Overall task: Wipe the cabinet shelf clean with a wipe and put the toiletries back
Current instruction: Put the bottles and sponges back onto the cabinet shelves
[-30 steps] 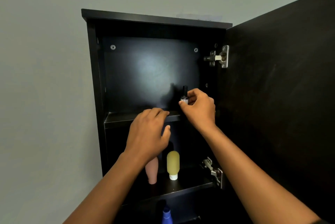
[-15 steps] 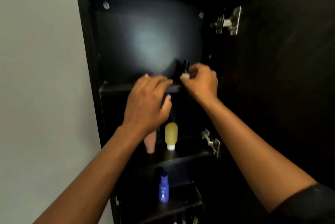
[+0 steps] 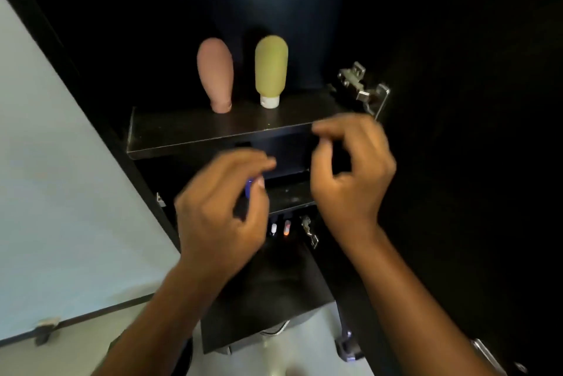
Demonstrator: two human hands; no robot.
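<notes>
Two hands hang in front of the dark cabinet (image 3: 457,162), just below its shelf (image 3: 189,132). That shelf is the big flat board with bottles on it. The right hand (image 3: 350,174) is near the shelf's right end, with curled fingers holding nothing. The left hand (image 3: 219,208) is lower, under the shelf's middle; its curled fingers blur around something blue, so I cannot tell if they grip it. On the shelf, a pink bottle (image 3: 215,74) and a yellow bottle (image 3: 271,69) stand side by side, caps down. Below it are two tiny bottles (image 3: 280,228).
</notes>
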